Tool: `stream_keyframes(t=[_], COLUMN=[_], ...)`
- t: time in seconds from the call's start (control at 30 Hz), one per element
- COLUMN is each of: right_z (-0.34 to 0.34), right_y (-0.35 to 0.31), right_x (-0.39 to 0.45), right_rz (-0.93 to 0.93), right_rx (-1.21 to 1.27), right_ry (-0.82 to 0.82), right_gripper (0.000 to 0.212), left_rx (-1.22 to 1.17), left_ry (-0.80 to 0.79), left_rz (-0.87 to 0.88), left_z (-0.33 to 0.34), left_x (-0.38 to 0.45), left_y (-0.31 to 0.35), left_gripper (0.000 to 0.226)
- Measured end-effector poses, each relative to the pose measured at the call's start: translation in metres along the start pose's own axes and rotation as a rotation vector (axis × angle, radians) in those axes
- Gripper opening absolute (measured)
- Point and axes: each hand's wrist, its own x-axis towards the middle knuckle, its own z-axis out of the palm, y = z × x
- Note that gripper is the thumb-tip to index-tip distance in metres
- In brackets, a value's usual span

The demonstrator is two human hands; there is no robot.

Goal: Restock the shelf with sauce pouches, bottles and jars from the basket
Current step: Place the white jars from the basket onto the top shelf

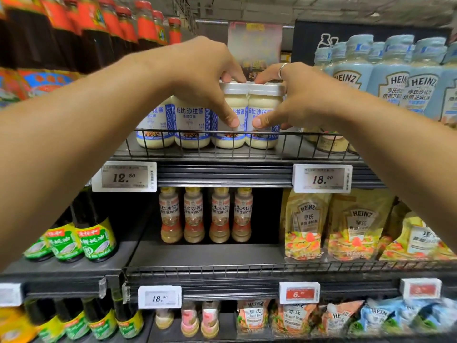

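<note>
Black metal shelving (222, 253) fills the frame, tier on tier, with a wire rail along each front edge. Pale blue Heinz bottles (393, 78) crowd the upper right, and dark sauce bottles with red caps (103, 33) line the upper left. At lower right sit yellow Heinz pouches (306, 224), and four slim dressing bottles (205, 215) stand in the middle tier (well back from the rail). Centre frame, on the upper tier, a row of four white-lidded mayonnaise jars (191, 125) stands just behind the rail. The left hand (205, 73) grips the third jar (231, 112), fingers curled over its lid and thumb pressed on its label. The right hand (299, 92), a ring on one finger, clamps the fourth jar (263, 105) the same way, thumb on the label. Both jars touch side by side on the shelf. Price tags reading 12.50 (125, 177) and 18.90 (321, 178) hang below.
</note>
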Motion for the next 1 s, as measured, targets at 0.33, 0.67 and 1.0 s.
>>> stream_keyframes(t=[0.33, 0.67, 1.0], right_z=[0.007, 0.021, 0.023], right_y=[0.000, 0.002, 0.075], right_x=[-0.013, -0.062, -0.154], right_rz=[-0.020, -0.064, -0.360], right_rx=[-0.031, -0.060, -0.016], right_ry=[0.070, 0.350, 0.497], right_gripper=[0.085, 0.051, 0.022], left_rx=[-0.057, -0.237, -0.339], left_ry=[0.168, 0.428, 0.501], left_rz=[0.075, 0.214, 0.233], left_z=[0.011, 0.027, 0.091], left_x=[-0.022, -0.069, -0.106], left_y=[-0.004, 0.027, 0.120], left_gripper=[0.079, 0.040, 0.017])
